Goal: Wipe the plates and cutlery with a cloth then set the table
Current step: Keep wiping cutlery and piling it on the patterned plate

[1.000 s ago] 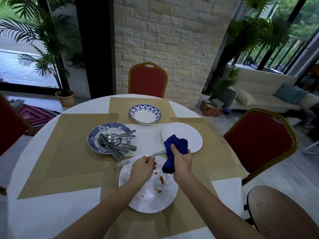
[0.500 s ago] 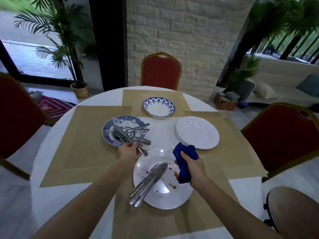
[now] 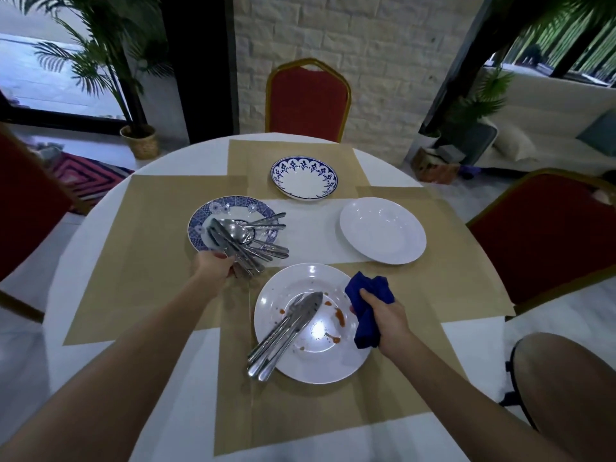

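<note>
While pinching stiff, slick cutlery (image 3: 248, 236) handles in the left grip (image 3: 215, 266) and clutching soft cloth (image 3: 368, 290) in the right grip (image 3: 388, 316), lift firmly mid-handle.

Light: dim, cool-toned interior.
Sources: daylight through window (image 3: 43, 71) upper left, blown out pale; further glazing (image 3: 586, 38) upper right.
Glare: round white hotspot on near white plate (image 3: 310, 361); small glints on far white plate (image 3: 383, 235).
Shadows: soft, faint, under plates and forearms (image 3: 140, 358).
Distortion: wide-angle bowing, table rim (image 3: 71, 255) curved, verticals leaning.
Sharpness: centre clear; edges and near forearms smeared.
</note>
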{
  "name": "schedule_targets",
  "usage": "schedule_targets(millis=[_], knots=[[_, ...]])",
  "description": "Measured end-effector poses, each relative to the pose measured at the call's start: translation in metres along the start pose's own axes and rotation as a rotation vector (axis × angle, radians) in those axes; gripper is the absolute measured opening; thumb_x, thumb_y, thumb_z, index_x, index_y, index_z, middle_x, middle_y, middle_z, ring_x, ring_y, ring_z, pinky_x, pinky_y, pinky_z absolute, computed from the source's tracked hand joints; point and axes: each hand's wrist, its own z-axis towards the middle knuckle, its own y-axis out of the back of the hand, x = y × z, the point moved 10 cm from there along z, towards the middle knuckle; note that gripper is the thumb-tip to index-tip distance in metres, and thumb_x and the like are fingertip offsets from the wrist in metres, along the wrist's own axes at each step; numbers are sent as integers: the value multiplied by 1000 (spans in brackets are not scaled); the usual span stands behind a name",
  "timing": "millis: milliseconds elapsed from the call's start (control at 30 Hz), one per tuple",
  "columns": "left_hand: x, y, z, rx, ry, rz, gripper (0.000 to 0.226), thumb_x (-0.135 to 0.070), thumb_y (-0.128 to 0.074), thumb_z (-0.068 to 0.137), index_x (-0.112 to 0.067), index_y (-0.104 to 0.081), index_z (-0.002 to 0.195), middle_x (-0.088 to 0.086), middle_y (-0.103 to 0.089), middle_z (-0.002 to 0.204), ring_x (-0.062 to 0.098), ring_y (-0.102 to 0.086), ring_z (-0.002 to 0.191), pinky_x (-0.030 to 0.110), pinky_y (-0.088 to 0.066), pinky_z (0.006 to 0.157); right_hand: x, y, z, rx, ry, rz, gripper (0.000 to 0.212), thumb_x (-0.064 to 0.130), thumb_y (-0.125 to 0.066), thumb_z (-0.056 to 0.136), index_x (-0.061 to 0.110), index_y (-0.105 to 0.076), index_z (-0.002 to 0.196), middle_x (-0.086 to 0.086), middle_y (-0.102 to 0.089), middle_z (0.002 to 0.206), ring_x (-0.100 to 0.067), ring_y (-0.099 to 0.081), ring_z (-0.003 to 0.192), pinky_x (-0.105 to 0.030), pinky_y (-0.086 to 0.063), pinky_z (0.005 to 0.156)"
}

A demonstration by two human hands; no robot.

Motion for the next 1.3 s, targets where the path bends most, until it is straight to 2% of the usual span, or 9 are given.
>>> schedule_targets(millis=[133,267,400,567,700,967,1033,1200,1300], knots=[[2,1,4,10,-40,69,23,-3,-70,81,-14,-60,62,8,-58,62,26,-60,70,45,-53,88,-6,-3,1,-13,-22,-61,42,17,-75,82,9,-59,120,-15,-69,106,-33,-66,99,-48,-53,92],[-1,7,7,-1,-102,118,28,-3,-68,74,-15,-55,53,2,-53,44,26,-55,69,42,-52,75,-10,-6,1,1,-38,-66,41,20,-74,82,11,-58,119,-10,-68,103,-28,-66,93,-44,-54,86],[-20,-2,-24,82,-125,128,12,0,-60,85,-9,-67,88,5,-63,67,24,-58,74,39,-52,86,-16,-23,-8,120,-103,65,26,16,-63,90,18,-56,114,-8,-72,88,-20,-69,76,-32,-50,64],[-61,-4,-100,-141,-606,514,27,-6,-51,89,-8,-63,114,11,-63,107,28,-58,96,35,-44,81,-14,-45,-18,275,-184,295,21,16,-55,93,13,-57,114,-11,-72,94,-21,-71,77,-30,-52,70],[-43,-59,-155,91,-951,769,13,-21,-55,91,-16,-61,101,0,-63,94,13,-56,79,30,-46,76,-15,-49,-24,293,-196,243,20,26,-59,92,13,-65,106,1,-72,95,-15,-67,78,-25,-55,60],[19,-98,-160,224,-759,1214,35,-36,-55,92,-12,-52,118,9,-56,111,26,-53,103,32,-44,78,-28,-29,-24,163,-239,195,41,26,-70,86,15,-59,124,-4,-67,97,-17,-62,76,-33,-52,65],[18,-95,-160,193,-734,1199,28,-29,-54,94,-10,-51,114,9,-58,110,26,-55,102,30,-41,74,-30,-26,-27,169,-253,182,41,27,-71,86,16,-60,123,-4,-67,103,-17,-62,78,-35,-52,63],[20,-80,-151,225,-597,1073,22,-27,-55,93,-7,-61,99,11,-64,97,26,-61,88,33,-47,69,-30,-21,-30,183,-257,161,45,27,-74,81,14,-61,123,-11,-66,120,-22,-64,83,-43,-51,95],[14,-72,-150,244,-537,960,24,-28,-57,92,-7,-65,99,10,-65,96,23,-59,84,31,-45,70,-22,-18,-34,162,-241,120,28,24,-71,85,15,-62,109,-8,-68,97,-19,-63,73,-36,-56,75]])
